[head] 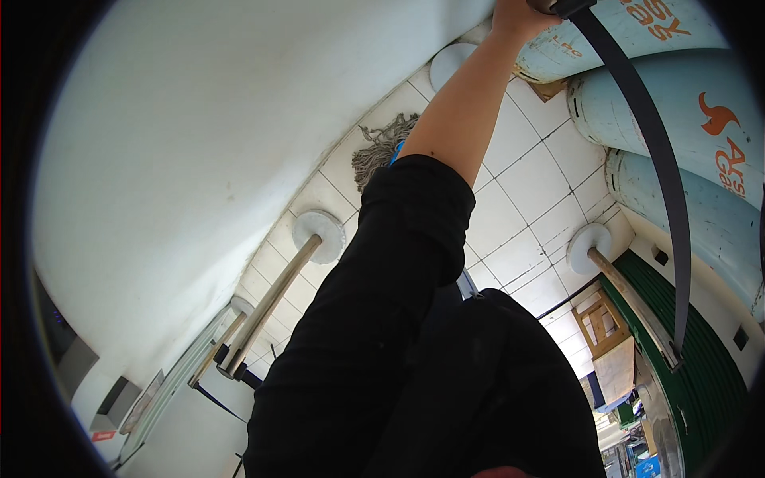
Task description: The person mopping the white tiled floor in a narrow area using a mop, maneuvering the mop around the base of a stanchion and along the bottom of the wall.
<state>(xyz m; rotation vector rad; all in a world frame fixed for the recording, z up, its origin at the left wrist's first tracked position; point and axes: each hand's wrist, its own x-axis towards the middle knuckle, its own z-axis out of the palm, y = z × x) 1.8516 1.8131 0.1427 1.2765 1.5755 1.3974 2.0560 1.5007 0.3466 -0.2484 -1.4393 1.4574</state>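
Note:
My left hand [519,19] reaches to the top edge, partly cut off by it. It appears closed around the head of a belt barrier post [542,5], whose round base [449,63] shows partly behind my forearm. From that head a black barrier belt [648,113] curves down to a second barrier post [627,293] on a round grey base at the right. Beyond the belt lie light-blue gas cylinders [651,98] with orange lettering. My right hand is out of view; black clothing fills the lower middle.
Along the white wall [179,149], a grey string mop head [382,149] rests on the tiled floor [520,191]. Another barrier post [272,305] stands left of my sleeve, a further one [218,346] behind it. A green ribbed shutter [675,334] and wooden frame [602,319] are at right.

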